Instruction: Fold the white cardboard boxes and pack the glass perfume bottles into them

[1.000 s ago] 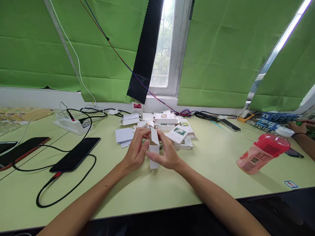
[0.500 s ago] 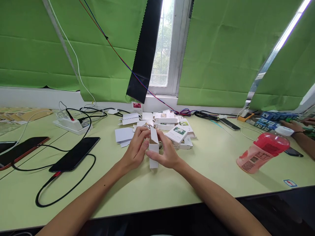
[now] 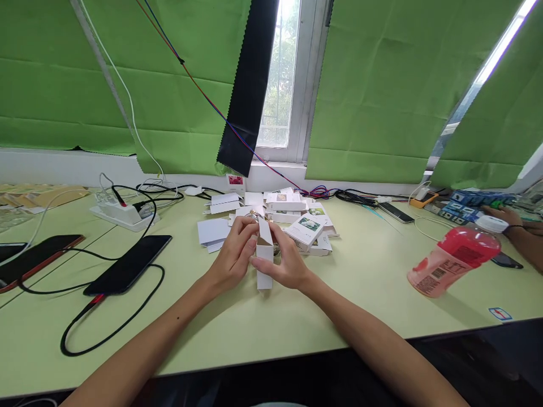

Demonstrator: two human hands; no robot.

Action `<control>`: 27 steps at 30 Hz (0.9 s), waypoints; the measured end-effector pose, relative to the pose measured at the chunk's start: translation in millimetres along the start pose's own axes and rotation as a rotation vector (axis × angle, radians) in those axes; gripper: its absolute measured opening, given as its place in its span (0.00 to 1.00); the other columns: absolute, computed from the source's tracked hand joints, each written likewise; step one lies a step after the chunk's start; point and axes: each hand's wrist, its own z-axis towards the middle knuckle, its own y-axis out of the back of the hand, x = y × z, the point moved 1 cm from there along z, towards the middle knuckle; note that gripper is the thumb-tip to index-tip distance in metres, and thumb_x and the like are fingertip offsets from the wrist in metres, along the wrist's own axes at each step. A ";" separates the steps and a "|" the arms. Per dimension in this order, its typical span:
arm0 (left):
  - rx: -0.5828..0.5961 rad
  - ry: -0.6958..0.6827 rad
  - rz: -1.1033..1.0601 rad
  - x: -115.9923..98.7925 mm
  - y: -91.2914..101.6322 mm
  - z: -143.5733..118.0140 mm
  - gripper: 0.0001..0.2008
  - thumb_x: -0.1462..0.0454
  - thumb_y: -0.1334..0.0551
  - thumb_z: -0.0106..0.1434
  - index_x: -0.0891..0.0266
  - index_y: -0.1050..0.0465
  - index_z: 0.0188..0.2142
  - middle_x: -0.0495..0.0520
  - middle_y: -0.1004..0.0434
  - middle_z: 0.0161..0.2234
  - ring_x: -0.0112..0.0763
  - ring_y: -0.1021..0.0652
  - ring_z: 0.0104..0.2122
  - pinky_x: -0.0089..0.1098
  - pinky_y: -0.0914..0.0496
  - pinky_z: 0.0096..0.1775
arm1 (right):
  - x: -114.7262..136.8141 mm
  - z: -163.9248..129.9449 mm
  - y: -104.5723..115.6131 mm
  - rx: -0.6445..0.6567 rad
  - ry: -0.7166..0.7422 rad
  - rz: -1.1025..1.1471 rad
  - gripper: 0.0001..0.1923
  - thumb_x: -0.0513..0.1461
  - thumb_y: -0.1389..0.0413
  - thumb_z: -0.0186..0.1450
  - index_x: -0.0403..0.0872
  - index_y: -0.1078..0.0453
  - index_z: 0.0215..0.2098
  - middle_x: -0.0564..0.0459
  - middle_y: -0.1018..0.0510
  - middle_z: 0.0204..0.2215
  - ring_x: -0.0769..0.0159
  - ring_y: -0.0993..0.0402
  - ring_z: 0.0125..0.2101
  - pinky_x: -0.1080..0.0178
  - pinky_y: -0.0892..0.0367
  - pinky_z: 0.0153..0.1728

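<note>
One black phone (image 3: 129,265) with a cable plugged in lies on the worktop (image 3: 237,339) at left. Next are blank white cartons (image 3: 213,230). At centre, the left hand (image 3: 235,251) has its fingers clamped on the left side of an upright white box (image 3: 265,254); the right hand (image 3: 288,257) clamps the opposite side, thumb across the front. Contents of this box cannot be determined. Printed boxes (image 3: 309,225) lie piled behind and to the right, interiors not visible. Farther right, a capped bottle (image 3: 456,254) shows red contents above its pink label.
</note>
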 end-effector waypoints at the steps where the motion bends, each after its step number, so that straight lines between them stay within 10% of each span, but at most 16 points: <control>1: 0.002 0.005 0.000 0.0 0.1 0.2 0.19 0.54 0.55 0.79 0.57 0.28 0.51 0.60 0.32 0.47 0.42 0.27 0.47 0.42 0.26 0.47 | -0.1 0.1 -0.1 0.001 -0.005 -0.004 0.28 0.55 0.38 0.65 0.48 0.36 0.55 0.48 0.23 0.44 0.57 0.27 0.42 0.55 0.27 0.43; 27: 0.051 0.098 -0.036 -0.6 1.8 4.5 0.20 0.54 0.56 0.78 0.58 0.31 0.39 0.57 0.33 0.42 0.39 0.27 0.42 0.40 0.25 0.45 | -2.6 0.8 0.1 0.045 -0.035 0.013 0.24 0.53 0.39 0.66 0.48 0.34 0.53 0.50 0.23 0.42 0.59 0.26 0.39 0.57 0.27 0.40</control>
